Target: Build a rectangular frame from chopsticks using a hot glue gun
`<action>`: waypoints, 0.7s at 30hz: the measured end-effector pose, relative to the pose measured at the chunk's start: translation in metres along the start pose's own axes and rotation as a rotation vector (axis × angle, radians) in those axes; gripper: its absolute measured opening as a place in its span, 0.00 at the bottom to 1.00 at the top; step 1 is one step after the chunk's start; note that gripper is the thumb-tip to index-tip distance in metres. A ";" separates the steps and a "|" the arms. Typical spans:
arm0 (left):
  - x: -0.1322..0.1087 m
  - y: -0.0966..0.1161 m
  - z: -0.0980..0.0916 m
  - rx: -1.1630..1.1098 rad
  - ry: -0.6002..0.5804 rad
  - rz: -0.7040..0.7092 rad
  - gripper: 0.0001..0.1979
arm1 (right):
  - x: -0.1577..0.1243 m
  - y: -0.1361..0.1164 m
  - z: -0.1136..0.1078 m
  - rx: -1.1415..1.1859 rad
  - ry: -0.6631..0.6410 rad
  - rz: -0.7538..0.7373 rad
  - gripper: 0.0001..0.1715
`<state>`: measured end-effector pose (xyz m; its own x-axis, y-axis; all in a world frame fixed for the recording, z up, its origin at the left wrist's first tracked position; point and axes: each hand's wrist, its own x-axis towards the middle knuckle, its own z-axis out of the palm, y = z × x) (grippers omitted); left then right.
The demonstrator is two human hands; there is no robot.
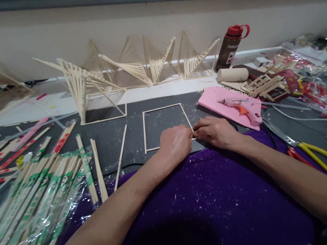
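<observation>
A square frame of thin wooden sticks (161, 107) lies flat on the grey table. At its near right corner my left hand (177, 142) and my right hand (217, 131) almost meet. Both are closed, fingertips pinching the sticks there; the exact joint is hidden by the fingers. Left of the frame lies one loose stick (120, 157), with a few more sticks (99, 171) beside it. On a pink pad (213, 99) to the right rests a hot glue gun (247, 110).
Twisted stick structures (161, 62) stand along the wall. Wrapped chopsticks (47, 196) heap at the left. Yellow-handled scissors (322, 156) lie right, near my forearm. Behind the pad are a bottle (228, 51) and a wooden cylinder (232, 74). Purple cloth (202, 204) covers the near side.
</observation>
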<state>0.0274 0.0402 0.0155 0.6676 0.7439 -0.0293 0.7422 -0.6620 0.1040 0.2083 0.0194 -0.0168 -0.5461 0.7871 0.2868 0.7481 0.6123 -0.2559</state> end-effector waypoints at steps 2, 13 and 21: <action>0.000 0.000 0.000 -0.003 -0.001 -0.001 0.15 | 0.000 0.001 0.000 0.016 0.008 -0.001 0.13; -0.001 -0.001 -0.002 -0.044 -0.006 -0.007 0.15 | 0.001 0.007 -0.009 0.253 -0.026 -0.015 0.12; -0.003 0.000 -0.001 -0.042 0.011 -0.009 0.14 | -0.001 0.004 0.001 0.082 0.030 -0.040 0.10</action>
<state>0.0252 0.0385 0.0162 0.6598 0.7511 -0.0198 0.7452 -0.6508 0.1458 0.2115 0.0215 -0.0194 -0.5627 0.7600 0.3253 0.6917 0.6483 -0.3183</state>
